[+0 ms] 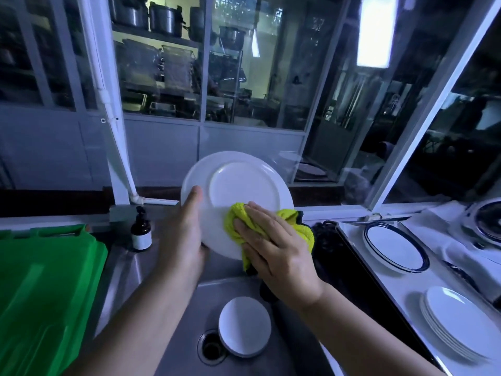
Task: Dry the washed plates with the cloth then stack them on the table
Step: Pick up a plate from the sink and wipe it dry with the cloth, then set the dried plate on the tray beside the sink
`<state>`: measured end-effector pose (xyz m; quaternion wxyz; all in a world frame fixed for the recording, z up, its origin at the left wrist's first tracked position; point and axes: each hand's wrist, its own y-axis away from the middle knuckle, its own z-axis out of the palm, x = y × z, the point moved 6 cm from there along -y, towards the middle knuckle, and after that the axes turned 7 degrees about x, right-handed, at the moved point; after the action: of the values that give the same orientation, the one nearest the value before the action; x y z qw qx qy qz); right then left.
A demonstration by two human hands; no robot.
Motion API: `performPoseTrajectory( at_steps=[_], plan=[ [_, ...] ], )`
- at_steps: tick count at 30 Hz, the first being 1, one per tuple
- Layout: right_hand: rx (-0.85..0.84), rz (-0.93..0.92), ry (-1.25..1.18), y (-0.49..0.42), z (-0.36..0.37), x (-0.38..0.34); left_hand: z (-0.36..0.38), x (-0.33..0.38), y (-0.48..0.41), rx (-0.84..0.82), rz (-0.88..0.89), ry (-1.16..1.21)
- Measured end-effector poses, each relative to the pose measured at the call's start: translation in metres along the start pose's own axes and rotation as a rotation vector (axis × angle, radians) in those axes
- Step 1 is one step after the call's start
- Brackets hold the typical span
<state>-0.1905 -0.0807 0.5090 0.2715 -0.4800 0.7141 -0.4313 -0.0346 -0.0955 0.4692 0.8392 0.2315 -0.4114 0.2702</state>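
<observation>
Holds a white plate [238, 185] up above the sink [127, 270], tilted on its edge, with the underside turned toward the camera. Grasps the left rim of the plate with the left hand [181, 234], thumb laid flat on the near face, the other fingers hidden behind. Presses a yellow cloth [235, 221] against the lower part of the plate with the right hand [273, 248], fingers stretched almost straight and lying flat on the cloth, not curled round it; loose folds of the cloth showing to the right of this hand and below it. Down inside the sink, touching the edge of the drain [211, 351]: a small round white dish [244, 327]. To the right of the sink, on the white table [393, 289]: a stack of plain white plates [455, 321] on the near side, and farther back on the same table some plates with a dark blue rim [395, 245], well apart from the stack. To the left of the sink: a large green plastic cover [46, 289]. Behind the left corner of the sink: a brown pump bottle [141, 232] with a white label, standing upright
</observation>
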Motion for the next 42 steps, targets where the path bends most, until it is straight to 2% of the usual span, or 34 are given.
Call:
performPoseTrajectory(
  at_steps=[2,4,6,9,12,16,18,21,26,31,34,38,42],
  plan=[
    [0.018,-0.057,0.015,0.004,0.003,-0.008,0.014,-0.01,0.012,-0.146,-0.161,0.089],
    [0.009,-0.092,0.044,0.01,0.008,-0.011,0.024,-0.014,0.02,-0.177,-0.226,0.156],
    [0.017,-0.099,0.063,0.018,0.006,-0.005,0.026,-0.014,0.018,-0.116,-0.161,0.167],
    [0.087,-0.049,0.068,0.036,-0.011,0.016,0.026,-0.013,0.015,-0.108,-0.06,0.156],
    [0.2,0.13,0.022,0.052,-0.031,0.042,0.031,-0.016,0.014,-0.177,0.032,0.089],
    [0.338,0.497,-0.055,0.063,-0.054,0.088,0.045,-0.025,0.02,-0.171,0.084,-0.047],
    [0.316,0.613,-0.117,0.064,-0.064,0.11,0.058,-0.032,0.027,-0.175,0.118,-0.103],
    [0.235,0.665,-0.155,0.064,-0.085,0.139,0.086,-0.046,0.044,-0.243,0.188,-0.151],
    [0.056,0.611,-0.074,0.069,-0.132,0.188,0.145,-0.098,0.076,-0.418,0.253,-0.319],
    [-0.051,0.514,-0.103,0.104,-0.194,0.253,0.219,-0.176,0.116,-0.491,0.165,-0.447],
    [-0.002,0.625,-0.23,0.145,-0.237,0.307,0.266,-0.22,0.136,-0.53,0.157,-0.48],
    [0.107,0.895,-0.239,0.217,-0.289,0.379,0.317,-0.273,0.159,-0.589,0.118,-0.487],
    [0.094,1.037,0.007,0.303,-0.342,0.436,0.358,-0.324,0.168,-0.607,0.087,-0.476]
  ],
)
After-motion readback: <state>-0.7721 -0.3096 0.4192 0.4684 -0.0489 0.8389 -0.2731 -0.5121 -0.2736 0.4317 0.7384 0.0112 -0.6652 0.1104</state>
